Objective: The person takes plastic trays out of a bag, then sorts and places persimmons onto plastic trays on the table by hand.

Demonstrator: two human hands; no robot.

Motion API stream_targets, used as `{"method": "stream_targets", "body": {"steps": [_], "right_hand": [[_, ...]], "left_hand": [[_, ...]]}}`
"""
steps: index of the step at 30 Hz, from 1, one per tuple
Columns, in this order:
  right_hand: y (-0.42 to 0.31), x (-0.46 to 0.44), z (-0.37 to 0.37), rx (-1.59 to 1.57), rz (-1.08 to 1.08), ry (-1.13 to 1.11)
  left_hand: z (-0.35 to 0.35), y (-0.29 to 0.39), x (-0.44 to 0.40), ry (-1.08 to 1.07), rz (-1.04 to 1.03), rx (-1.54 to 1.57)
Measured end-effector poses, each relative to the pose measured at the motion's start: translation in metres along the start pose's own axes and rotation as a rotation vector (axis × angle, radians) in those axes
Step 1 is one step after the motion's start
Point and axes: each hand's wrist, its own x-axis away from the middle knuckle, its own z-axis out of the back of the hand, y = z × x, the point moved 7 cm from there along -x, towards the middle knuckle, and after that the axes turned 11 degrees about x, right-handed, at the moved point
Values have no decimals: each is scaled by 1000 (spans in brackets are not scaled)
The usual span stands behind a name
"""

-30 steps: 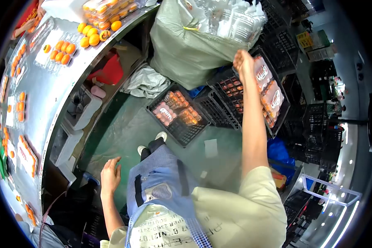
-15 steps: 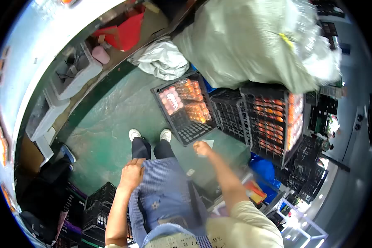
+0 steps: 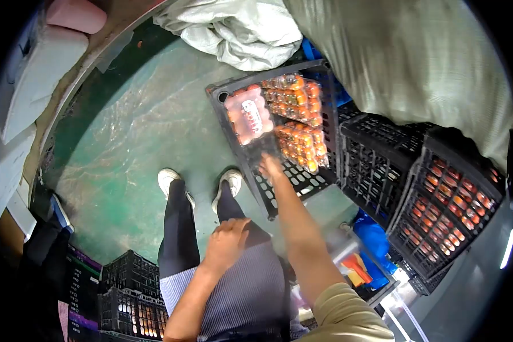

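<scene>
My right hand (image 3: 271, 166) reaches into a black plastic crate (image 3: 262, 196) on the floor. Its fingers are slightly blurred but look apart, with nothing visible in them, just above the crate's bottom. Beside it, clear packs of orange-red round fruit (image 3: 302, 145) stand in the crate's right side. A pack with a pinkish top and a white label (image 3: 249, 115) lies in the far left corner. Over my lap, close to the striped apron (image 3: 233, 290), hangs my left hand (image 3: 227, 242); its fingers are loosely stretched and it holds nothing.
Stacked black crates (image 3: 376, 165) stand to the right, one holding fruit packs (image 3: 447, 199). A large pale sack (image 3: 404, 62) bulges above them. A crumpled white sack (image 3: 239, 34) lies beyond the crate. More crates (image 3: 131, 296) are at lower left, near another person's shoe (image 3: 61, 214).
My view has moved closer to the floor crate. My right hand has gone from outside its near edge to inside it. My left hand has shifted right over my lap.
</scene>
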Motion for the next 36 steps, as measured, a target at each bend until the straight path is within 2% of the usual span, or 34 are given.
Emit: {"method": "stream_targets", "body": {"steps": [3, 6, 9, 10, 11, 15, 18, 22, 24, 25, 27, 28, 29, 31, 33, 34, 35, 36], "right_hand": [[7, -45, -26, -78, -87, -21], [15, -103, -54, -255, -81, -97], [18, -148, -68, -411, 9, -75], [7, -137, -69, -443, 53, -63], [0, -116, -60, -540, 74, -244], [-46, -71, -71, -720, 127, -320], [-58, -55, -63, -589, 279, -244], [-65, -54, -63, -681, 360, -155], [-63, -44, -53, -709, 240, -17], [-61, -36, -46, -724, 201, 45], [-57, -23, -24, -752, 253, 162], [-54, 2, -8, -636, 136, 210], [-46, 21, 14, -582, 141, 277], [-30, 61, 57, -467, 138, 412], [-39, 128, 80, -537, 368, 291], [-31, 157, 95, -515, 304, 324], [-5, 159, 107, -554, 258, 310], [-19, 199, 117, -539, 408, 238]], "left_hand": [[-1, -31, -17, 22, 7, 48], [6, -50, -28, 8, 125, -81], [13, -43, -42, 84, 66, 39], [12, -41, -43, 110, 48, 98], [8, -42, -45, 124, 55, 115], [1, -45, -43, 91, 64, 139], [-3, -51, -42, 95, 112, 200], [-9, -66, -37, 118, 158, 281], [-12, -82, -31, 189, 235, 552], [-12, -94, -25, 243, 262, 572], [-10, -112, -9, 333, 307, 526], [-8, -115, 6, 374, 330, 463], [-5, -116, 22, 421, 351, 397], [-6, -101, 53, 426, 353, 455], [-7, -86, 83, 453, 297, 445], [-8, -80, 96, 487, 236, 447], [-3, -61, 110, 452, 270, 444], [7, -35, 118, 413, 296, 442]]}}
